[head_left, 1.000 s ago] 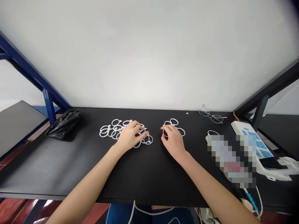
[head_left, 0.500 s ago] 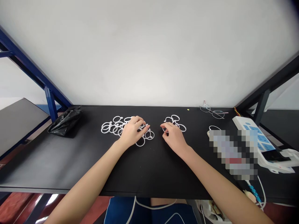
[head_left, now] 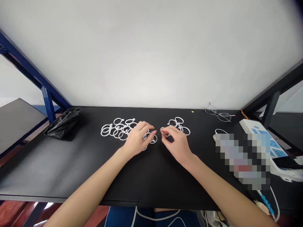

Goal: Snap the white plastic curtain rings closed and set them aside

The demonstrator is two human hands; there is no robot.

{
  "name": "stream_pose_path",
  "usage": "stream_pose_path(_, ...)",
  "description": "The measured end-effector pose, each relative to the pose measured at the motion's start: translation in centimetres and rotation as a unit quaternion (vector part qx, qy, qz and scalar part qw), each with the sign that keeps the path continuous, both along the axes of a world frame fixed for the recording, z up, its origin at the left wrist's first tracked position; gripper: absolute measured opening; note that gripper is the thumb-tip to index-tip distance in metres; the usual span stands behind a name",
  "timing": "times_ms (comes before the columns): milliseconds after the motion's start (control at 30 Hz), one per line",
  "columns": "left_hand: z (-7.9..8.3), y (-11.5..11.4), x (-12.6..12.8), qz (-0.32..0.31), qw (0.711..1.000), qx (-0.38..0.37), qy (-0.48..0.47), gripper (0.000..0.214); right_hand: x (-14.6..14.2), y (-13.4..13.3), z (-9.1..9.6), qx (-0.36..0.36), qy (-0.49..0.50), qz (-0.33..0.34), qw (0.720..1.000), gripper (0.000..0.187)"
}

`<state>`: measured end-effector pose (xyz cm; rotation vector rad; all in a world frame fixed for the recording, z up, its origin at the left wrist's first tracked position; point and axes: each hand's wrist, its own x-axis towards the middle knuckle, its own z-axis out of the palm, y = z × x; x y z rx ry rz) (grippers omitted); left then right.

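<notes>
On the black table, a spread of overlapping thin white rings (head_left: pixel 118 127), some with a small knob, lies under and left of my left hand (head_left: pixel 138 138). That hand hovers low over the right end of the spread, thumb and fingers apart, hiding some rings. My right hand (head_left: pixel 177 142) pinches one white ring (head_left: pixel 163 129) between thumb and fingertips; part of this ring is covered by the fingers. Just behind my right hand sits a smaller group of white rings (head_left: pixel 179 120), overlapping one another.
A black plastic bag (head_left: pixel 63 124) lies at the table's left end. Glasses (head_left: pixel 223 117) rest at the back right. A blurred-out device (head_left: pixel 241 160) with a cable and a white power strip (head_left: pixel 267 138) occupy the right side. A white wall rises behind the table (head_left: pixel 132 186).
A white ring now shows in my right fingertips, which have drawn slightly nearer to me. My left hand has shifted slightly right and toward me, uncovering some rings. The view has tilted slightly.
</notes>
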<state>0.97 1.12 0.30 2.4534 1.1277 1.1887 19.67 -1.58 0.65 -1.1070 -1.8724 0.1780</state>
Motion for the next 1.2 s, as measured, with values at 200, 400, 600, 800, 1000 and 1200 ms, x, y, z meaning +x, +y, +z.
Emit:
stream_pose_path(200,0.8,-0.3,0.4,-0.079,0.943,-0.283,-0.155,0.032,-0.8,-0.7,-0.4,0.073,0.029,0.079,0.994,0.021)
stream_pose_path(400,0.5,0.6,0.4,-0.129,0.870,-0.394,-0.268,0.041,-0.9,-0.7,-0.6,0.069,0.039,0.097,0.992,0.020)
stream_pose_path(600,1.2,1.1,-0.2,-0.123,0.823,-0.449,-0.324,0.049,-0.8,-0.5,-0.8,0.021,0.074,0.058,0.995,0.032)
stream_pose_path(800,1.4,0.6,-0.1,-0.152,0.827,-0.466,-0.277,0.052,-0.9,-0.7,-1.1,0.006,0.055,0.091,0.994,0.023)
stream_pose_path(1000,1.3,0.5,0.3,-0.139,0.836,-0.439,-0.299,0.050,-0.9,-0.9,-0.8,0.052,0.072,0.075,0.993,0.014)
stream_pose_path(1200,1.3,-0.3,0.5,-0.093,0.907,-0.342,-0.228,0.044,-0.9,-0.9,-0.9,0.046,0.068,0.061,0.995,0.011)
